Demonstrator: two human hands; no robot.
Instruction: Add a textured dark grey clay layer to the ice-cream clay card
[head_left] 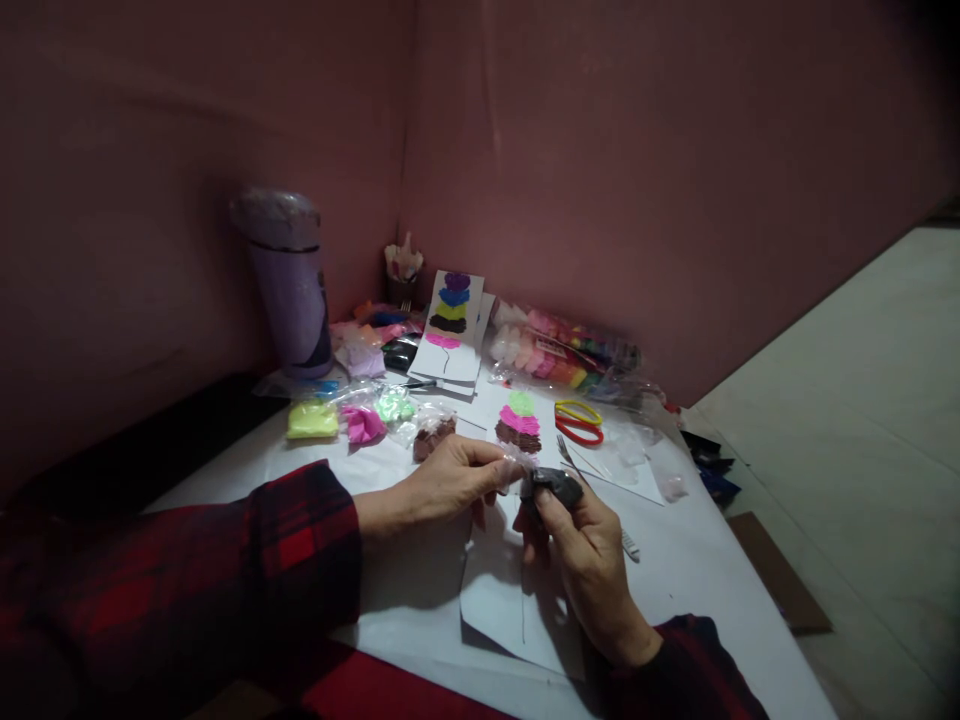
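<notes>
My right hand point(592, 560) is closed round a small black lump that looks like modelling clay in a clear wrapper point(562, 487). The fingers of my left hand point(450, 480) pinch the loose see-through plastic end of that packet point(516, 458). Both hands meet above a white sheet point(495, 600) that carries one thin dark line. Just beyond them lies a white card point(517, 415) with green, pink and brown clay layers on it. Part of this card is hidden by my hands.
Yellow point(313, 420), pink point(364, 425), green and brown clay packets lie to the left. Red-and-yellow-handled scissors point(579, 422) and a fork point(566, 452) rest on the right. Behind stand a purple tumbler point(289, 290), a card with coloured layers point(452, 325) and a bag of clay packs point(559, 345).
</notes>
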